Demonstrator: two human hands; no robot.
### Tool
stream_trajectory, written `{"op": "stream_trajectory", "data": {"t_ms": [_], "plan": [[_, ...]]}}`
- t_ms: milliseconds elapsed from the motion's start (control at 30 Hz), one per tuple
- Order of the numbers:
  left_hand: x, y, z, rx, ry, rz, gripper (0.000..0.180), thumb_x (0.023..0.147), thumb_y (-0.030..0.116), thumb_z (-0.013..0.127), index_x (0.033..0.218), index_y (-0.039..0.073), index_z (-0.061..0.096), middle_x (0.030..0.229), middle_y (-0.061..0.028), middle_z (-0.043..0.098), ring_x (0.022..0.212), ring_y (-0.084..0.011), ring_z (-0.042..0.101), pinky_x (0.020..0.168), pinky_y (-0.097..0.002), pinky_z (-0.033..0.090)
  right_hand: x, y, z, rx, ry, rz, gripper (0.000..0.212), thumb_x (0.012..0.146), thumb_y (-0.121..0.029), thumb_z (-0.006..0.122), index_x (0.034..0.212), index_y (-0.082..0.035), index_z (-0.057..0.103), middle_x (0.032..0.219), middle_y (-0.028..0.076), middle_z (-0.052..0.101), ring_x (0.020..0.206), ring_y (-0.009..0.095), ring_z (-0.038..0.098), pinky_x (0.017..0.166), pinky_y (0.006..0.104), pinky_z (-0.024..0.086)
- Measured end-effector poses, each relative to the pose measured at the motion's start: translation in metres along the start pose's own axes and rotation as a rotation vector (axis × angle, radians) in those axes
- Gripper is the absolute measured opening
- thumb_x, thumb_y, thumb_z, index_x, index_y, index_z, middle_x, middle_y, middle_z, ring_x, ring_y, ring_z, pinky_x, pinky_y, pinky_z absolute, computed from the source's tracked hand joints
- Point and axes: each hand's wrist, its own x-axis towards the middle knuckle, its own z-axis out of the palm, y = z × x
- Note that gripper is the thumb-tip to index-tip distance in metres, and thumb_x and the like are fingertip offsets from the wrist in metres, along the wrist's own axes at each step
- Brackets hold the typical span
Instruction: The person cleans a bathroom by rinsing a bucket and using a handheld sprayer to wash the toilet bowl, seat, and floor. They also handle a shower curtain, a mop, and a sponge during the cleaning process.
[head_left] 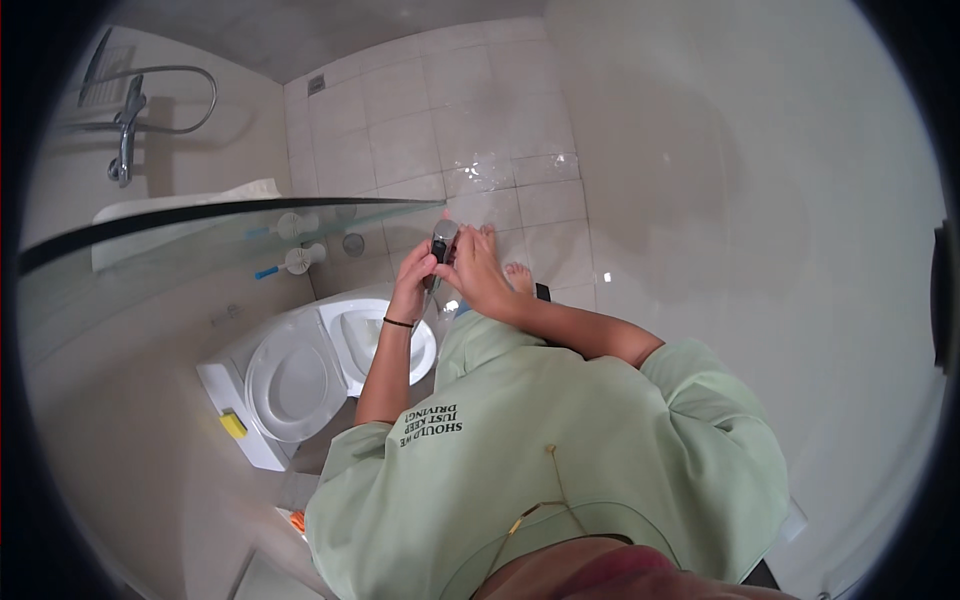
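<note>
In front of me, just past the end of the glass panel [350,206], both hands meet at a small silver-and-black object [443,238] with a rounded grey top; its exact kind cannot be made out. My left hand [412,272], with a dark band at the wrist, is closed round its left and lower side. From the right, my right hand [475,270] closes against its other side, hiding part of it. Below my left forearm stands a white toilet bowl [428,350] with its lid [292,385] raised.
A yellow sponge [232,425] lies at the toilet's back edge. A white toilet brush with a blue handle [267,272] is by the wall, near a round floor drain [353,245]. A chrome shower mixer [127,125] with a hose hangs at upper left. The floor tiles [480,180] shine as if wet.
</note>
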Motion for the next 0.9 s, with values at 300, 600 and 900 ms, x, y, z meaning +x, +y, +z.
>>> {"op": "stream_trajectory", "data": {"t_ms": [300, 600, 900], "plan": [[0.034, -0.023, -0.023, -0.089, -0.119, -0.020, 0.052, 0.087, 0.048, 0.063, 0.106, -0.001, 0.060, 0.088, -0.0039, 0.061, 0.078, -0.0108, 0.055, 0.070, -0.0251, 0.043, 0.013, 0.053, 0.000, 0.189, -0.292, 0.294, 0.052, 0.080, -0.027, 0.072, 0.115, 0.005, 0.050, 0.108, 0.025, 0.060, 0.099, 0.042, 0.058, 0.093, 0.0457, 0.043], [0.034, -0.025, -0.044, -0.181, -0.260, -0.083, 0.056, 0.086, 0.050, 0.063, 0.097, -0.005, 0.060, 0.073, -0.0067, 0.057, 0.060, -0.0110, 0.053, 0.054, -0.0227, 0.041, -0.117, 0.222, -0.106, -0.398, -0.080, 0.749, 0.041, 0.090, -0.031, 0.061, 0.115, 0.000, 0.049, 0.084, 0.021, 0.068, 0.082, 0.037, 0.066, 0.074, 0.0430, 0.051], [0.048, -0.005, -0.052, -0.060, -0.128, -0.111, 0.044, 0.095, 0.040, 0.056, 0.094, -0.003, 0.059, 0.067, -0.0059, 0.055, 0.052, -0.0092, 0.047, 0.047, -0.0216, 0.037, -0.206, 0.260, -0.132, -0.101, -0.202, 1.105, 0.031, 0.092, -0.019, 0.057, 0.111, 0.002, 0.045, 0.074, 0.016, 0.068, 0.065, 0.022, 0.068, 0.061, 0.0332, 0.053]]}}
